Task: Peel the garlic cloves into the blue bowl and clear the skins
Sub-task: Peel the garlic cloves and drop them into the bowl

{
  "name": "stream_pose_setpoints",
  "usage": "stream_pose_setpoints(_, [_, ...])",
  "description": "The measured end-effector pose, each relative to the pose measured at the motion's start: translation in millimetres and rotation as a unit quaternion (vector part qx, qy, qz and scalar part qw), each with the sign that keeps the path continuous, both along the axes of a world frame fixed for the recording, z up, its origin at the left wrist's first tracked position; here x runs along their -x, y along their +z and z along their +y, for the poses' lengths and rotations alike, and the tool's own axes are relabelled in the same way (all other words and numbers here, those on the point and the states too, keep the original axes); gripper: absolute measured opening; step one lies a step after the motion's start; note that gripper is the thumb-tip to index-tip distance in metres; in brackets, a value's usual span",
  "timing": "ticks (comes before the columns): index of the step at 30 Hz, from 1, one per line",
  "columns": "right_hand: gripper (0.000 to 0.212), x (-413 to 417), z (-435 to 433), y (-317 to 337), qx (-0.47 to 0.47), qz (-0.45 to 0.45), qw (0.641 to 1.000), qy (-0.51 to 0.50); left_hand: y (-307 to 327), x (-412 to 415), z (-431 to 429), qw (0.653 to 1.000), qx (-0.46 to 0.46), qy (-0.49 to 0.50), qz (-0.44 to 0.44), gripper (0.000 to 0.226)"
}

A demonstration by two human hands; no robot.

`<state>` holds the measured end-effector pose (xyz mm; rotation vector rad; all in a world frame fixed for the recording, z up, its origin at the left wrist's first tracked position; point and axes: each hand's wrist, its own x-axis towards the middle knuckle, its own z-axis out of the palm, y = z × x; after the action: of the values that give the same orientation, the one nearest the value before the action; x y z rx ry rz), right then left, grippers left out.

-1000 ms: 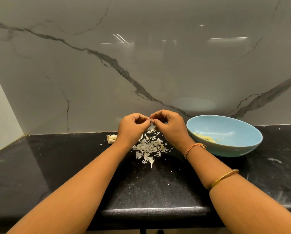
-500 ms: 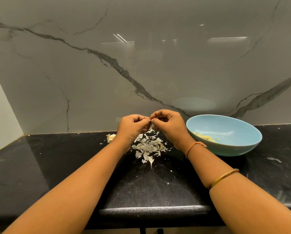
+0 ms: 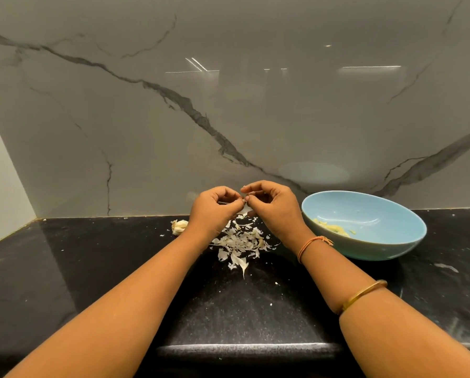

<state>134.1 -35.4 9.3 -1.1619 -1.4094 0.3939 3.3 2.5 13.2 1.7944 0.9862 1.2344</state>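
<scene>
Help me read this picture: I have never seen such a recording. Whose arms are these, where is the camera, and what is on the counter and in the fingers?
There is no machine here. These are a person's two bare arms, filmed by a single wide-angle camera worn on the head, looking forward and down. The left hand and the right hand meet above the black counter. Their fingertips pinch something small and pale, most likely a garlic clove, though it is mostly hidden. Under the hands lies a pile of garlic skins. Left of the left hand sits a piece of unpeeled garlic. On the right stands the blue bowl with some peeled garlic inside. Behind is a grey veined wall.
</scene>
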Motion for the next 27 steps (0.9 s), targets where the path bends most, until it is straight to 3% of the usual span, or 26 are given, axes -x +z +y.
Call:
stream_pose_setpoints(4, [0.02, -0.5, 0.7, 0.7, -0.007, 0.005, 1.0, -0.013, -1.8, 1.8, 2.0, 1.0, 0.006, 0.016, -0.002, 0.012])
stream_pose_setpoints(14, [0.007, 1.9, -0.9, 1.5, -0.029, -0.073, 0.996, -0.04, 8.3, 1.0, -5.5, 0.97, 0.16, -0.066, -0.169, 0.009])
stream_pose_setpoints(27, [0.003, 1.1, 1.3, 0.7, -0.091, -0.189, 0.974, -0.084, 6.5, -0.8, -3.0, 0.97, 0.176, -0.064, -0.152, 0.008])
